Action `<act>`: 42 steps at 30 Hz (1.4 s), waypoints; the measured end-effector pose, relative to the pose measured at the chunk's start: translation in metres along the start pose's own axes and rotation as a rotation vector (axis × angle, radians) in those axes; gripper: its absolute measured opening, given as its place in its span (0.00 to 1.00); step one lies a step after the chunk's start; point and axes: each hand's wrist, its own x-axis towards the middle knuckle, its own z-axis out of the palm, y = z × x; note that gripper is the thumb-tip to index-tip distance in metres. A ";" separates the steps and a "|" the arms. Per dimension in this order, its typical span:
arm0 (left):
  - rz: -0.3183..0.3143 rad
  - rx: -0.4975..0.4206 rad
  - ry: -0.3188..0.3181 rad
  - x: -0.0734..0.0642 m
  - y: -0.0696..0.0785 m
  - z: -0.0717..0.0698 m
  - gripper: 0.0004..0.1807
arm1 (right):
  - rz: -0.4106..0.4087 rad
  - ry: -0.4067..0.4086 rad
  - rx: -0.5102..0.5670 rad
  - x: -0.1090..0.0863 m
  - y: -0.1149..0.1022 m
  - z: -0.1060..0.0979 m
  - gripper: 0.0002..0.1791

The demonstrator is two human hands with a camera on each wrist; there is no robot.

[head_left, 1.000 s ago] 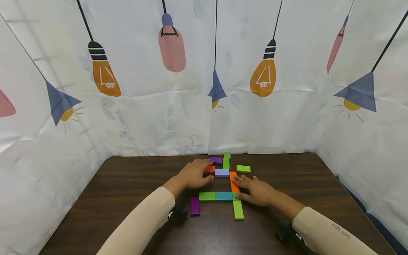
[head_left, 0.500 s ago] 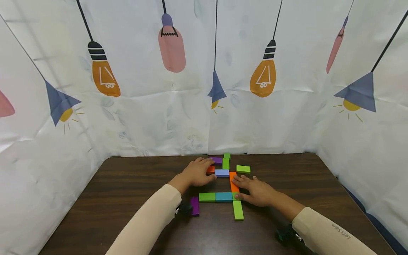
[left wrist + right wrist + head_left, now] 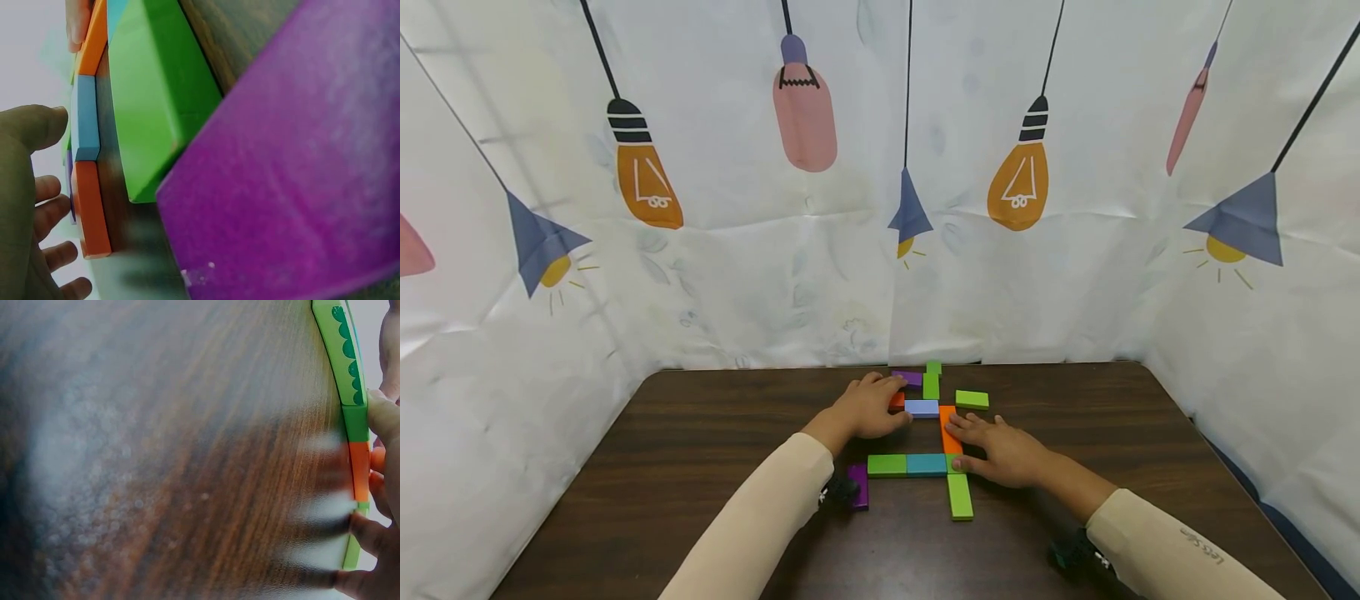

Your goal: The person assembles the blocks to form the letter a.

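Flat coloured blocks lie joined end to end and at angles on the table. My left hand (image 3: pixel 867 408), fingers spread, is over a partly hidden red-orange block (image 3: pixel 897 402), beside a light blue block (image 3: pixel 922 408) and a purple block (image 3: pixel 910 378). In the left wrist view its fingers are apart along the red-orange block (image 3: pixel 92 209); contact is unclear. My right hand (image 3: pixel 1006 452) lies with extended fingers at the tall orange block (image 3: pixel 950 429). Its thumb touches the small green block (image 3: pixel 953 460). Neither hand grips anything.
A green block (image 3: pixel 887 465) and a teal block (image 3: pixel 927 464) form the near row, a purple block (image 3: pixel 862 487) at its left end. A light green block (image 3: pixel 960 497) points toward me. Another (image 3: pixel 972 400) lies apart. A printed curtain (image 3: pixel 737 275) hangs behind the table (image 3: pixel 700 467).
My left hand has shifted slightly right, covering more of the red-orange block. Its wrist camera now overlaps the near purple block. The right hand stays in place.
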 end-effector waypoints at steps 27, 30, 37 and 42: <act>-0.123 0.024 0.059 -0.026 -0.059 -0.009 0.38 | -0.009 0.009 -0.012 0.002 0.001 0.001 0.41; -0.127 0.041 0.081 -0.028 -0.067 -0.007 0.36 | -0.012 0.009 -0.007 0.002 0.001 0.001 0.41; -0.144 0.079 0.106 -0.037 -0.077 -0.010 0.31 | -0.005 0.003 -0.002 0.000 0.000 0.001 0.41; -0.154 0.085 0.128 -0.044 -0.081 -0.010 0.27 | -0.002 0.002 -0.002 -0.001 0.000 0.001 0.41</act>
